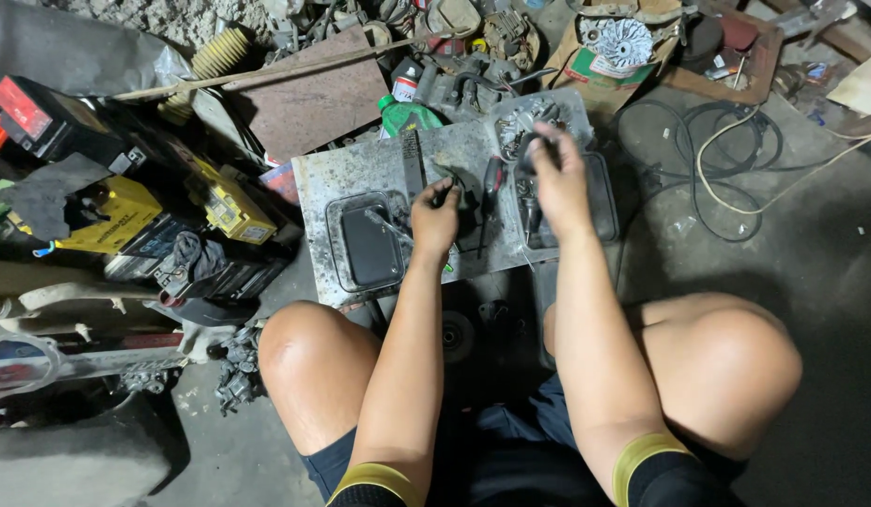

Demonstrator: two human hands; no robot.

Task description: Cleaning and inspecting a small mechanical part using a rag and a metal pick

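Fingers of the left hand (pixel 436 214) are curled in and pinched together on a small dark part at the middle of the grimy metal plate (pixel 360 169), just beside the red-handled screwdriver (pixel 490 188) that lies on it; what exactly sits between the fingertips is too small and dark for me to make out. Up at the right hand (pixel 557 178), the fingers are closed round a small dark metal piece (pixel 532 150), held a little above the plate's far right part, near the round gear-like component (pixel 520 127) resting there. From the head view, that piece looks like hard, rigid metal, light enough for a fingertip grip, and I'd judge it oily and therefore slippery, so holding it across its body with thumb and forefingers seems right. A black rectangular tray (pixel 369 246) lies on the plate to the left of the left hand, and another dark tray (pixel 600 202) shows partly behind the right wrist. A green bottle (pixel 404 116) stands past the plate, yellow boxes (pixel 231 208) are stacked to the left, and black cables (pixel 726 150) coil on the floor to the right.
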